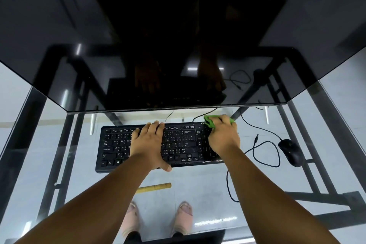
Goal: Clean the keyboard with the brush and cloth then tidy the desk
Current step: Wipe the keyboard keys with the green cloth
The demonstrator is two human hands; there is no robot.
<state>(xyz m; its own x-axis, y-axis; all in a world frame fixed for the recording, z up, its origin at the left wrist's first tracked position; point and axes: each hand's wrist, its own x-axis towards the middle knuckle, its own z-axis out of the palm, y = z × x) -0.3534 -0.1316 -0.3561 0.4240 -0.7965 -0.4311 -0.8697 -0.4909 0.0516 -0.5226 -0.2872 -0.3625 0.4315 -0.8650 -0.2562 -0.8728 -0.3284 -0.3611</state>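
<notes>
The left hand pressed flat on the keyboard; at two o'clock the right hand clutched the cloth, which could snag the cable.

Count of items in view: one black keyboard at centre frame; one green cloth at the keyboard's upper right corner; one black mouse at right; one dark monitor across the upper frame; one wooden brush handle at lower centre, its bristle end hidden; two hands, left hand and right hand; two feet in pale shoes seen through the glass bench.
</notes>
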